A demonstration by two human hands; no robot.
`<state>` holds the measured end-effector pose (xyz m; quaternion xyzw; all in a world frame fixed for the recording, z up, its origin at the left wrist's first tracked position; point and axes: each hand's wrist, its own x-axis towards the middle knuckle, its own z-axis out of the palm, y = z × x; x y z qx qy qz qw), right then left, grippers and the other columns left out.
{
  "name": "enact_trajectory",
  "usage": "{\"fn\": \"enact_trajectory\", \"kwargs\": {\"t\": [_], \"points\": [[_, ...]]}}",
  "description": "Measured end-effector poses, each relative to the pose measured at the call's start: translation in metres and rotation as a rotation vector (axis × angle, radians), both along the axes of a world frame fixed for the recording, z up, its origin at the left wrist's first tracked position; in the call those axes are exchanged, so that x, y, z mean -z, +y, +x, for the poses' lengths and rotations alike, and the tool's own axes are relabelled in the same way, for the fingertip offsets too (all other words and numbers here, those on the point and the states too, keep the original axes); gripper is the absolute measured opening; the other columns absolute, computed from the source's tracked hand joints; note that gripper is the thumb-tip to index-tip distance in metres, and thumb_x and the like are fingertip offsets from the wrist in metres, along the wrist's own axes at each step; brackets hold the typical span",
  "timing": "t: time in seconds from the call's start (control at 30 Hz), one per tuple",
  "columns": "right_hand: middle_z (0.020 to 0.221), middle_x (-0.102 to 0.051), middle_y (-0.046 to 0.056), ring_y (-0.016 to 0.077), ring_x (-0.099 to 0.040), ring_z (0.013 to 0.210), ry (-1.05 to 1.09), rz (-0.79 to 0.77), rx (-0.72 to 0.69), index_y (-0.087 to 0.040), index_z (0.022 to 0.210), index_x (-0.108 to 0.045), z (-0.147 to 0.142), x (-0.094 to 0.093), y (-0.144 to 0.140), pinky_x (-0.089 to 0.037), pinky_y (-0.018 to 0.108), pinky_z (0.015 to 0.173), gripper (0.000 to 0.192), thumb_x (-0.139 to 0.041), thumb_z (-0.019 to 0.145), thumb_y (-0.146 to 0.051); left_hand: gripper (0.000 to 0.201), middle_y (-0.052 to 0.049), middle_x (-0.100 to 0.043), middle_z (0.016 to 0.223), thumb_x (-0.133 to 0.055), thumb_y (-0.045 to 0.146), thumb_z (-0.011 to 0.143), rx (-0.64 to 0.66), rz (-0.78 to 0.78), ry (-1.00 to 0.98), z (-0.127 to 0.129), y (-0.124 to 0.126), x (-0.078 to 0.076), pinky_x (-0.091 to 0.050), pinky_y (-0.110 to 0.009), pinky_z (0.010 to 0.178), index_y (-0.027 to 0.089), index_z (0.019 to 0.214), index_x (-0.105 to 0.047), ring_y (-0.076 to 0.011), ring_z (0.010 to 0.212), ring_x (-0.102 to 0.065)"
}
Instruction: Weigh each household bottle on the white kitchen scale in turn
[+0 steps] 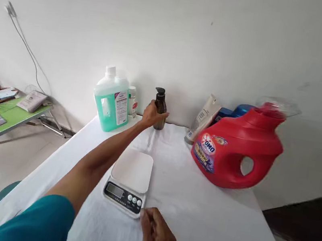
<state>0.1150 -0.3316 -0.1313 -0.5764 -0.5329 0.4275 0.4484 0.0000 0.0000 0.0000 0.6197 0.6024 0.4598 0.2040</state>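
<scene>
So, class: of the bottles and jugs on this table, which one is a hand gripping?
The small brown pump bottle, held by the left hand.

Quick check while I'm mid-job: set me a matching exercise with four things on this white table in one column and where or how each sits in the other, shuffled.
Things:
1. dark brown pump bottle
2. white digital kitchen scale
3. red plastic detergent jug
4. clear jug of green liquid

Places or states:
A. far left by the wall, untouched
B. gripped by the left hand
C. on the right side, with a handle hole
D. near edge centre, right hand at its front corner

Pairs: 1-B, 2-D, 3-C, 4-A
</scene>
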Motion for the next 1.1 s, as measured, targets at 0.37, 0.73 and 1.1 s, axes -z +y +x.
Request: {"fn": "enact_trajectory", "kwargs": {"t": [0.37, 0.73, 1.1], "points": [[0.062, -0.049, -0.003, 0.0141, -0.038, 0.055, -0.055, 0.010, -0.035, -0.024, 0.073, -0.058, 0.005, -0.007, 0.004, -0.038, 0.027, 0.054, 0.052, -0.056, 0.098, -0.070, 0.043, -0.005, -0.072, 0.098, -0.089, 0.041, 0.077, 0.442, -0.031, -0.010, -0.082, -0.158, -0.044, -0.055, -0.036, 0.075, 0.019, 0.104, -0.062, -0.0220, 0.089, -0.068], [0.057, -0.040, -0.004, 0.0133, -0.034, 0.052, -0.082, -0.016, -0.053, -0.024, 0.073, -0.056, 0.005, -0.018, 0.005, -0.032, 0.027, 0.049, 0.057, -0.052, 0.096, -0.076, 0.053, -0.003, -0.066, 0.096, -0.091, 0.046, 0.073, 0.441, -0.068, 0.061, -0.097, -0.184, -0.019, -0.047, -0.032, 0.069, 0.020, 0.102, -0.056, -0.0185, 0.084, -0.059], [0.058, -0.047, -0.003, 0.0136, -0.039, 0.053, -0.097, -0.032, -0.074, -0.024, 0.075, -0.061, 0.007, -0.020, 0.003, -0.035, 0.027, 0.050, 0.056, -0.055, 0.095, -0.076, 0.067, -0.010, -0.068, 0.115, -0.097, 0.053, 0.067, 0.464, -0.091, 0.038, -0.096, -0.195, -0.013, -0.055, -0.042, 0.085, 0.019, 0.112, -0.061, -0.0282, 0.106, -0.064]]}}
